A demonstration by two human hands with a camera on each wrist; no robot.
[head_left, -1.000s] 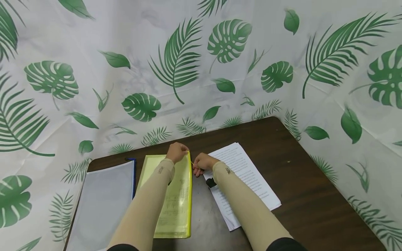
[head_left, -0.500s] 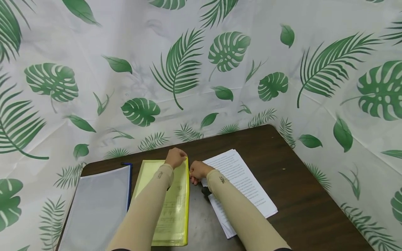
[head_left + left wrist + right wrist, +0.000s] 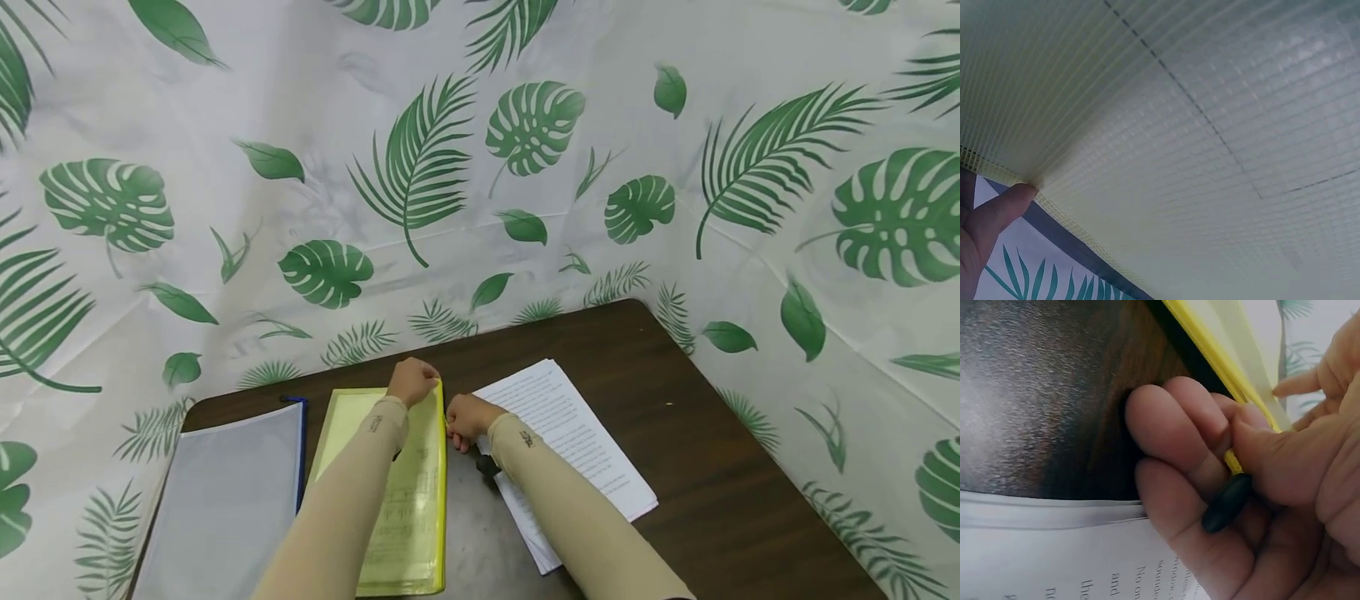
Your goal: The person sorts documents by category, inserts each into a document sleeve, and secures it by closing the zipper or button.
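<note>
Yellow mesh pouch [image 3: 401, 492]: lies flat on the dark table [image 3: 675, 467], long side running away from the person, between a grey pouch and a stack of paper; printed sheets show through its mesh.
Grey pouch [image 3: 225, 508]: just beside the yellow one on its left, blue-edged, flat.
Paper stack [image 3: 577, 442]: white printed sheets to the right of the yellow pouch, near but apart from it, with bare table between.
Right hand [image 3: 465, 419]: at the pouch's right edge near the far end; in the right wrist view thumb and fingers [image 3: 1166, 419] are curled and pinch the yellow zip edge [image 3: 1210, 347], with a small black pull [image 3: 1225, 501] tucked under the thumb.
Left hand [image 3: 411, 381]: on the pouch's far right corner, fingers curled over it, pinning and gripping the corner; in the left wrist view one fingertip [image 3: 1007, 203] touches the mesh edge.
Doing it well: judged from the grips, the zip runs best if the left hand keeps the corner taut and flat while the right draws the pull straight along the edge, not upward, so the mesh does not bunch.
Backdrop [image 3: 450, 167]: white sheeting printed with green leaves, rising behind and beside the table.
</note>
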